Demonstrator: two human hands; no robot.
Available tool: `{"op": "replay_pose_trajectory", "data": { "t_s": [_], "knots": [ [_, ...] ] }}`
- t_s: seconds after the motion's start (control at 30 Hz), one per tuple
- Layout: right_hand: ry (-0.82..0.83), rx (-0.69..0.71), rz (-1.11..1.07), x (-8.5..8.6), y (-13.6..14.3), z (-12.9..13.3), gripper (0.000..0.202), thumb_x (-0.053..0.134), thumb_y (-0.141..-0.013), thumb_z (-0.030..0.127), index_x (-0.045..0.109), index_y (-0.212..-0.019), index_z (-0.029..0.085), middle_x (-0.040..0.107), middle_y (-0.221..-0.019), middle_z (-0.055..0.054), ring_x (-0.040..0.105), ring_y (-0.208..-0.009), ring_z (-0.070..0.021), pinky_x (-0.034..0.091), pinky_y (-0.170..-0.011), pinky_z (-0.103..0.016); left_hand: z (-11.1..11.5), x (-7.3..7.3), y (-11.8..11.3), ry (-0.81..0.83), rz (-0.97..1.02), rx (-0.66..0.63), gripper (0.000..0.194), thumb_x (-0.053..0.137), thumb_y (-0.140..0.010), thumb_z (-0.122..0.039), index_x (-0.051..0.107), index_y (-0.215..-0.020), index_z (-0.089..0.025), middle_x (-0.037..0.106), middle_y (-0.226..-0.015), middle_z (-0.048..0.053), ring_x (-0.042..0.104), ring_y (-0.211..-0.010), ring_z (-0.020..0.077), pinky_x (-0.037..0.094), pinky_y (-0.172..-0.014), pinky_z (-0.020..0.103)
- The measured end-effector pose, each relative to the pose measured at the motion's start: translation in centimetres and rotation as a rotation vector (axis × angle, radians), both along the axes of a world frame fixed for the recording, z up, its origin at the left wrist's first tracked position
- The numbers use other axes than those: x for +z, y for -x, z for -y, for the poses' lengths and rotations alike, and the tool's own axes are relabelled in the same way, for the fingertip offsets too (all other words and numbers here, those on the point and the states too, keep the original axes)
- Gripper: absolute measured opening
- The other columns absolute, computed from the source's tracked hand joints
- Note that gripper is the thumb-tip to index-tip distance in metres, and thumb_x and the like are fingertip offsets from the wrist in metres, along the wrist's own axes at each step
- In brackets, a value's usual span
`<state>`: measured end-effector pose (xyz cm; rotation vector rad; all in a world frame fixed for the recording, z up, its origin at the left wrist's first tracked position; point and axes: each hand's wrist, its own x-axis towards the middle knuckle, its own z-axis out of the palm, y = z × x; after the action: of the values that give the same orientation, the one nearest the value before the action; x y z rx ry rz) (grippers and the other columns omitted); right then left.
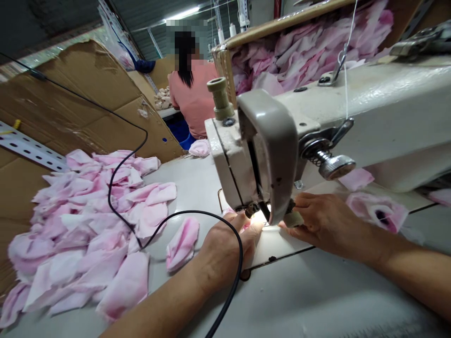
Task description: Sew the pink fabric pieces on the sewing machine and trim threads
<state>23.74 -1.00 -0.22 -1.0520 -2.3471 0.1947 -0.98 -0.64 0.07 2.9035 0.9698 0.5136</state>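
Note:
A cream sewing machine [352,112] fills the right half of the head view. My left hand [225,249] lies flat on the machine bed just left of the needle area, fingers pressing a small pink piece [243,226] that is mostly hidden under them. My right hand [324,220] rests on the other side of the needle, fingertips pinched at the presser foot [278,220]. The lit spot under the needle is washed out, so the fabric there is hard to make out.
A heap of pink fabric pieces [88,225] covers the table's left side. A black cable [141,141] loops across it and over my left wrist. More pink pieces fill a cardboard bin [310,47] behind the machine. A person in a pink shirt [193,98] sits beyond, back turned.

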Motion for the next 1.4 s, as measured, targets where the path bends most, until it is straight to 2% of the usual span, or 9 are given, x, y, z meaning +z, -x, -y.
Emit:
{"op": "replay_pose_trajectory", "data": {
  "t_s": [0.1, 0.23, 0.47, 0.87, 1.13, 1.4],
  "knots": [
    [-0.010, -0.020, 0.014, -0.1, 0.0, 0.0, 0.028, 0.051, -0.094, 0.022, 0.058, -0.067, 0.019, 0.059, -0.067, -0.001, 0.056, -0.065, -0.0149, 0.034, -0.058, -0.028, 0.0, 0.2, 0.0, 0.032, 0.007, 0.009, 0.020, 0.046, -0.094, -0.023, 0.061, -0.107, -0.020, 0.061, -0.093, 0.006, 0.058, -0.086, 0.0214, 0.049, -0.078, 0.034],
    [0.015, 0.001, 0.013, 0.0, -0.2, -0.1, 0.030, 0.050, -0.095, 0.023, 0.057, -0.066, 0.018, 0.057, -0.066, -0.001, 0.055, -0.064, -0.0144, 0.035, -0.057, -0.028, 0.1, 0.2, 0.1, 0.048, 0.054, 0.010, 0.016, 0.047, -0.095, -0.018, 0.061, -0.102, -0.021, 0.064, -0.096, 0.005, 0.061, -0.093, 0.0208, 0.050, -0.085, 0.034],
    [0.009, 0.017, -0.027, 0.0, -0.3, -0.2, 0.027, 0.052, -0.093, 0.021, 0.058, -0.067, 0.018, 0.057, -0.065, 0.000, 0.053, -0.062, -0.0141, 0.033, -0.054, -0.026, 0.0, 0.1, 0.1, 0.021, 0.085, -0.015, 0.014, 0.047, -0.094, -0.020, 0.061, -0.097, -0.020, 0.066, -0.093, 0.006, 0.062, -0.084, 0.0191, 0.053, -0.075, 0.032],
    [-0.063, 0.003, 0.003, -0.1, 0.3, -0.4, 0.030, 0.051, -0.093, 0.020, 0.057, -0.064, 0.018, 0.055, -0.062, 0.001, 0.050, -0.059, -0.0125, 0.029, -0.054, -0.026, 0.1, -0.4, 0.3, -0.024, 0.108, -0.033, 0.015, 0.048, -0.094, -0.018, 0.059, -0.105, -0.020, 0.066, -0.096, 0.007, 0.063, -0.085, 0.0190, 0.054, -0.074, 0.032],
    [-0.021, 0.023, 0.022, -0.8, 0.2, -0.5, 0.028, 0.052, -0.094, 0.021, 0.059, -0.066, 0.018, 0.058, -0.065, 0.000, 0.053, -0.062, -0.0135, 0.032, -0.057, -0.028, 0.2, 0.1, -0.2, -0.041, 0.174, -0.059, 0.009, 0.051, -0.092, -0.014, 0.059, -0.092, -0.019, 0.066, -0.089, 0.006, 0.063, -0.084, 0.0196, 0.053, -0.077, 0.033],
    [-0.035, 0.033, 0.018, -0.7, 0.1, -0.4, 0.027, 0.052, -0.094, 0.020, 0.060, -0.068, 0.018, 0.058, -0.066, 0.000, 0.054, -0.063, -0.0130, 0.033, -0.057, -0.026, 0.8, 0.7, -0.2, 0.024, 0.128, -0.026, 0.015, 0.047, -0.095, -0.015, 0.060, -0.101, -0.018, 0.068, -0.098, 0.005, 0.064, -0.091, 0.0181, 0.053, -0.085, 0.032]
  ]
}}
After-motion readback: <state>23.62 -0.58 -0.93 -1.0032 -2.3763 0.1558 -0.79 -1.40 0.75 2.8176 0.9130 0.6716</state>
